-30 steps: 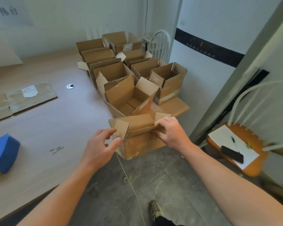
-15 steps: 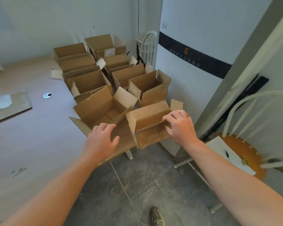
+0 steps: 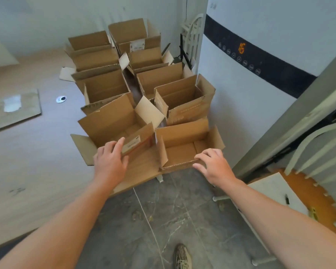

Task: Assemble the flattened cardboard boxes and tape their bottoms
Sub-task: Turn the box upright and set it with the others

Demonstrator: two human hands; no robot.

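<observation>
Under my right hand [image 3: 215,167] sits the open cardboard box [image 3: 180,152], upright and mouth up, at the near corner of the surface [image 3: 37,162]. The fingers lie over the rim of its near wall with the thumb on the outside. I read that as a light pinch on the wall, though blur hides how firm it is. My left hand [image 3: 110,162] is flat, fingers straight, pressing on the near flap of the labelled box [image 3: 113,123] just to the left; it grips nothing.

Beyond both hands the finished boxes [image 3: 184,111] stand mouth up in two rows running toward the wall. Well out to the left of my left hand lies a flattened cardboard box [image 3: 14,109], not yet set up. From above I cannot tell whether the box under my right hand has tape on its bottom.

I judge this to be the setting-down step, parking the box at the near end of the right-hand row. Its near wall looks to be right at the surface's edge, with floor below. So I would slide it away from me until the whole base is supported, left wall against the labelled box. The left hand's press on that flap should stop the two snagging. I would let go only once the box sits flat.
</observation>
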